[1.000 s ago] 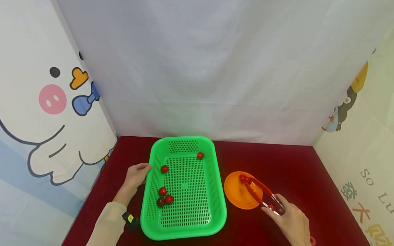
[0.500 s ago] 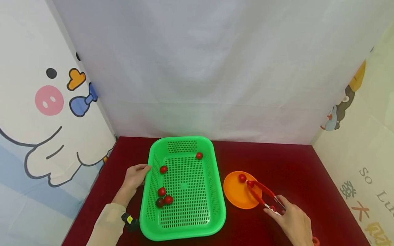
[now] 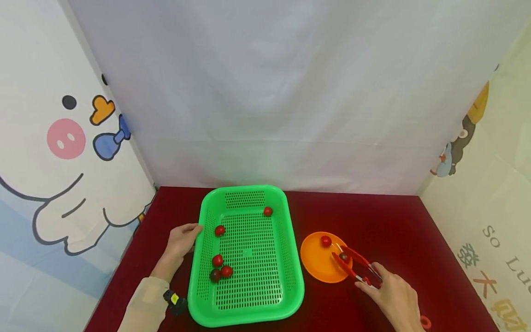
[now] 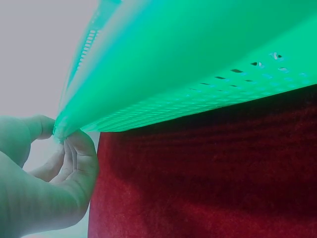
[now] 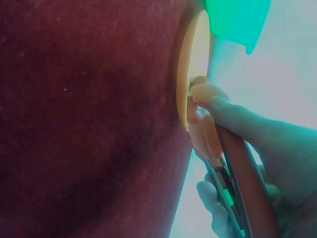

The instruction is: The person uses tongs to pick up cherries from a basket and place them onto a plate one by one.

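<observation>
My left hand (image 3: 182, 239) pinches the left rim of a green plastic basket (image 3: 293, 281), thumb above and curled fingers below in the left wrist view. Inside the basket lie several small tomatoes, one of them dark (image 3: 215, 275). My right hand (image 3: 394, 295) grips red-tipped tongs (image 3: 360, 259) over an orange plate (image 3: 319, 265). The tongs' tips are parted, with a dark small tomato (image 3: 343, 257) between their arms. A red small tomato (image 3: 326, 241) sits on the plate beyond the tips. In the right wrist view, the tongs (image 5: 247, 186) partly hide the plate's contents.
A dark red cloth (image 3: 373, 216) covers the table. Pale cloth (image 3: 290, 115) hangs behind it, and printed sheets stand at both sides. The plate lies just right of the basket. A red ring (image 3: 425, 322) shows beside my right wrist.
The tongs' tips have drawn back toward my right hand, away from the red tomato, and spread apart. The dark tomato now shows between them. My left hand has stayed on the basket rim.
</observation>
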`<state>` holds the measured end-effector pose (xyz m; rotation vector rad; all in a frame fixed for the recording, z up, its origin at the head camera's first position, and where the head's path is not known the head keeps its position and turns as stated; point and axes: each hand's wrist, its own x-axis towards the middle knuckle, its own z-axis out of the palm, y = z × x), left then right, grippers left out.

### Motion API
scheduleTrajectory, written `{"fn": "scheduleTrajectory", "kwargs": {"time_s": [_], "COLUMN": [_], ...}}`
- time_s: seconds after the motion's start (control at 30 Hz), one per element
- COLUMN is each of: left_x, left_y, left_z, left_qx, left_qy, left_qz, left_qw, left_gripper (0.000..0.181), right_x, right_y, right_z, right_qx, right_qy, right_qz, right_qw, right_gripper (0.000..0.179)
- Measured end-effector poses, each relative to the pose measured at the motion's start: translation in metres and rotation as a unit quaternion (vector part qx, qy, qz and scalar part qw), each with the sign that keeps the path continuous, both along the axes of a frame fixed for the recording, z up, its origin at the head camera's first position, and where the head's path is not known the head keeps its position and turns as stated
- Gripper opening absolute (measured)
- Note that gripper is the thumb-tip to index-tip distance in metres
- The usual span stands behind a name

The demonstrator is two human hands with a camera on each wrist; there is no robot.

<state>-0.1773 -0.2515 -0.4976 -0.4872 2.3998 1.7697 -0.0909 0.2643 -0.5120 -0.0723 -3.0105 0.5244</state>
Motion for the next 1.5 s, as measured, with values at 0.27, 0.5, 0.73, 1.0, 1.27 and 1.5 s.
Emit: {"fn": "scheduleTrajectory", "kwargs": {"time_s": [0.27, 0.5, 0.73, 1.0, 1.27, 1.5], "left_x": [0.0, -0.001, -0.001, -0.001, 0.0, 0.0], "left_y": [0.0, -0.001, 0.0, 0.0, 0.0, 0.0], "left_z": [0.0, 0.0, -0.001, -0.003, -0.003, -0.002], "left_qx": [-0.002, -0.002, -0.004, -0.006, -0.003, -0.003], "left_qy": [0.0, -0.001, 0.001, -0.001, 0.0, 0.001], "left_qz": [0.001, 0.002, 0.003, 0.006, 0.005, 0.003], "left_qw": [1.0, 1.0, 1.0, 1.0, 1.0, 1.0], "left_gripper": [0.05, 0.051, 0.051, 0.051, 0.051, 0.051], "right_x": [-0.001, -0.002, -0.003, -0.005, -0.007, -0.011], "right_y": [0.0, 0.0, -0.002, -0.006, -0.015, -0.024], "right_z": [0.0, 0.001, 0.003, 0.008, 0.015, 0.021], "right_qx": [-0.003, 0.001, -0.001, -0.005, -0.003, 0.002], "right_qy": [-0.011, -0.012, -0.017, -0.001, 0.026, 0.086], "right_qz": [-0.002, -0.002, -0.005, 0.006, 0.015, 0.031], "right_qw": [0.9999, 0.9999, 0.9998, 1.0, 0.9995, 0.9958], "right_gripper": [0.07, 0.07, 0.07, 0.072, 0.071, 0.065]}}
